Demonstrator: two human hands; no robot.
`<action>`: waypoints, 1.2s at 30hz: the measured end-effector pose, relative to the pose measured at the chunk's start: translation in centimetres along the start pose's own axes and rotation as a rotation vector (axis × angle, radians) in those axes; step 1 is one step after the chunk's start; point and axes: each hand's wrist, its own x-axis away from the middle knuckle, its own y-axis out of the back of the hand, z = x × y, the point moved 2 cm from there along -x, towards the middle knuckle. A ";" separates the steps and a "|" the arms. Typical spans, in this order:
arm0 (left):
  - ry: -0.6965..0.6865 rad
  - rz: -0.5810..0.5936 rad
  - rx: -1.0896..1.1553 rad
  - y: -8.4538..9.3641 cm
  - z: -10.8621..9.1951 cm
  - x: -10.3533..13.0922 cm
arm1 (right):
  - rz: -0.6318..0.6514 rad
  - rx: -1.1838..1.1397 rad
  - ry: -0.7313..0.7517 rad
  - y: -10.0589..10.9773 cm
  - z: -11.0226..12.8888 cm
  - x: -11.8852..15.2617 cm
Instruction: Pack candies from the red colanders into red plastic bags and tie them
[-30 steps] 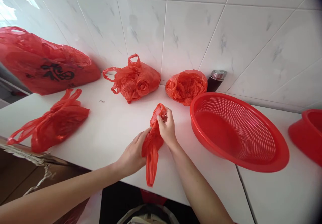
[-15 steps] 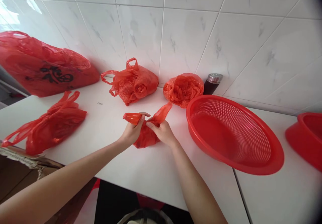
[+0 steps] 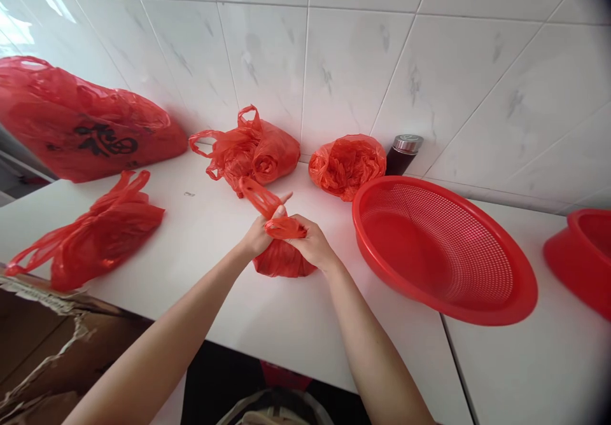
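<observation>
A small filled red plastic bag (image 3: 285,261) rests on the white table in front of me. Both my hands grip its gathered top. My left hand (image 3: 259,234) is closed on one handle, whose loop sticks up toward the back left. The fingers of my right hand (image 3: 312,242) are closed around the other handle, which folds across toward the left hand. The two handles cross close together between the hands. What the bag contains is hidden.
Behind lie a bundle of red bags (image 3: 277,154) and a crumpled red bag (image 3: 347,167), beside a dark bottle (image 3: 403,154). A red colander (image 3: 429,253) stands right. Another tied red bag (image 3: 107,240) and a large printed bag (image 3: 90,126) are left, above a cardboard box (image 3: 62,348).
My hands have come closer together. The right handle has folded over toward the left, and the left handle now points up and back instead of sideways.
</observation>
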 end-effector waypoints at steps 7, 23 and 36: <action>0.309 0.308 0.192 -0.8 1.4 3.3 | -0.123 -0.140 -0.035 0.4 -0.4 -0.1; 0.462 0.283 0.318 0.3 3.5 6.9 | -0.247 0.078 -0.017 0.0 -2.2 -0.1; 0.374 0.258 0.001 4.1 1.4 6.4 | -0.307 -0.012 0.052 0.7 -0.6 -0.3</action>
